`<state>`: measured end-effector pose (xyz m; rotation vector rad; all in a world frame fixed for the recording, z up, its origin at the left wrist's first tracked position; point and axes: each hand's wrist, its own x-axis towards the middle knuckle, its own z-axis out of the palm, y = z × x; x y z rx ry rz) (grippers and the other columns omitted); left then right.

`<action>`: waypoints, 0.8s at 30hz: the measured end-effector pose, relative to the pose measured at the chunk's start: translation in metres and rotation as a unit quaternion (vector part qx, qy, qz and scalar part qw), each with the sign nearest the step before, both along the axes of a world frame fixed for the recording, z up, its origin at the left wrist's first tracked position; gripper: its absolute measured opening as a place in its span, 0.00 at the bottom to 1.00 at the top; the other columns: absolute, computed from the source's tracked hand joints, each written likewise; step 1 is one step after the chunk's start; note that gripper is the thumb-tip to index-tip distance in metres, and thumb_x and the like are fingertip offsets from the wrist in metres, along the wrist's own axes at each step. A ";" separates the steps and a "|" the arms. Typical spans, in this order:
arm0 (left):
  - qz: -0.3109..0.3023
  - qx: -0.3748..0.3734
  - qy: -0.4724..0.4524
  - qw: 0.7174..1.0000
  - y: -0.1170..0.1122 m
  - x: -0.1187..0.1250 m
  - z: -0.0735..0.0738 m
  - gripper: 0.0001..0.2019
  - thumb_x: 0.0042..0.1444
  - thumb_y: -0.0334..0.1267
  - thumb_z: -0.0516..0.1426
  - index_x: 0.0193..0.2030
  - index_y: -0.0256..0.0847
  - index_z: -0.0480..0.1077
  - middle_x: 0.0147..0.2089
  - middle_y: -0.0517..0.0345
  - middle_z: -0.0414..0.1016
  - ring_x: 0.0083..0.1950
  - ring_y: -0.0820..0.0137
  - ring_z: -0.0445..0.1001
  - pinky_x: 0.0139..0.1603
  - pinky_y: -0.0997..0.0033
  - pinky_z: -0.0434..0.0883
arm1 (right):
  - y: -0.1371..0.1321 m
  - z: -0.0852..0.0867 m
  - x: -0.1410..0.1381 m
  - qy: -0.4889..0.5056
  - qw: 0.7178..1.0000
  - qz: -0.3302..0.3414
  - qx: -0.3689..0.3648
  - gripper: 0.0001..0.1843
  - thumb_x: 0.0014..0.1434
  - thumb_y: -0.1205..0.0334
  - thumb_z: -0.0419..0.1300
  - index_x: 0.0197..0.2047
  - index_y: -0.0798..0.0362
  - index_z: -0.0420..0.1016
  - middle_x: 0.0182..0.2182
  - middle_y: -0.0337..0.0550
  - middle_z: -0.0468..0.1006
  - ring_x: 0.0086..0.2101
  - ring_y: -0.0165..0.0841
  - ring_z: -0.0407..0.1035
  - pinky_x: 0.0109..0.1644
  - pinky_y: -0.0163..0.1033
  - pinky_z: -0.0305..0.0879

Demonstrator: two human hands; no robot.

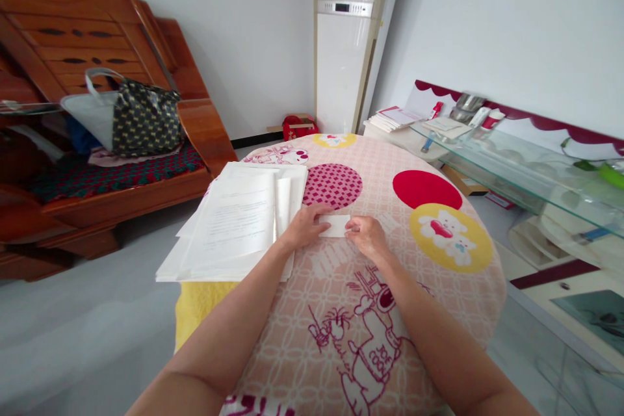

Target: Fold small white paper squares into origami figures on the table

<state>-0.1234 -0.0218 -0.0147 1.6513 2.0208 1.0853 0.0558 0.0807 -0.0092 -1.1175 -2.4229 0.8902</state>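
Observation:
A small white rectangle of paper, perhaps folded, lies low over the tablecloth between my two hands. At its left end, my left hand has the thumb on the near side and the fingers curved along the far side, gripping it. My right hand pinches the right end with bent fingers. Just left of my left hand is a stack of white sheets, the top one bearing faint printed lines. A curled strip of paper stands along that stack's right side.
The round table wears a pink patterned tablecloth with cartoon figures. To the left, a wooden sofa carries a dark patterned bag. At right stands a glass-topped cabinet with papers and small items. A tall white appliance occupies the corner.

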 end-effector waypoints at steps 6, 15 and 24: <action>-0.024 -0.015 0.086 0.996 0.000 0.007 0.000 0.25 0.50 0.33 0.65 0.57 0.38 0.75 0.56 0.48 0.78 0.57 0.57 0.75 0.63 0.55 0.69 | 0.009 -0.002 0.002 0.055 0.996 -0.002 -0.073 0.23 0.50 0.69 0.66 0.51 0.56 0.80 0.25 0.40 0.80 0.26 0.32 0.73 0.30 0.34 0.65; -0.035 -0.012 0.088 0.995 0.000 0.006 -0.002 0.29 0.47 0.34 0.67 0.59 0.40 0.72 0.57 0.47 0.77 0.59 0.56 0.73 0.64 0.53 0.67 | 0.011 -0.003 0.002 0.088 0.984 0.005 -0.153 0.12 0.50 0.68 0.65 0.40 0.55 0.81 0.24 0.40 0.80 0.22 0.29 0.71 0.24 0.30 0.62; -0.046 0.036 0.072 0.996 -0.002 0.013 0.007 0.31 0.46 0.26 0.65 0.60 0.39 0.69 0.62 0.47 0.73 0.64 0.57 0.69 0.68 0.53 0.64 | 0.008 -0.003 0.008 0.157 0.971 0.020 -0.180 0.04 0.50 0.65 0.61 0.31 0.55 0.77 0.17 0.33 0.71 0.17 0.26 0.62 0.21 0.30 0.57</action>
